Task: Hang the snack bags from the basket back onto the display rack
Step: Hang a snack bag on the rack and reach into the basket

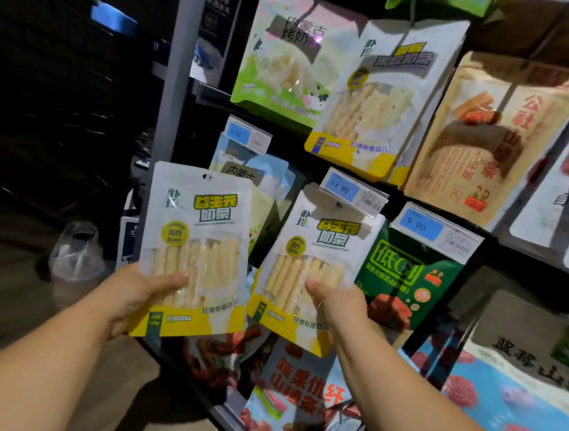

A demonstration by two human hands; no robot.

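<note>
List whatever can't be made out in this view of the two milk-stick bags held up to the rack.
Head view: the basket is outside the frame.
Head view: the 13.80 price tag overlaps the top of the right-hand bag, so whether it hangs on a hook is unclear.
Head view: the left-hand bag and right-hand bag hide the fingers of the left hand and right hand; only thumbs show.

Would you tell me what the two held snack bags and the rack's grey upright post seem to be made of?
The left snack bag and right snack bag: likely plastic film, matte printed, with a glossy see-through window. Upright post: probably painted metal, smooth grey, straight-edged.
</note>
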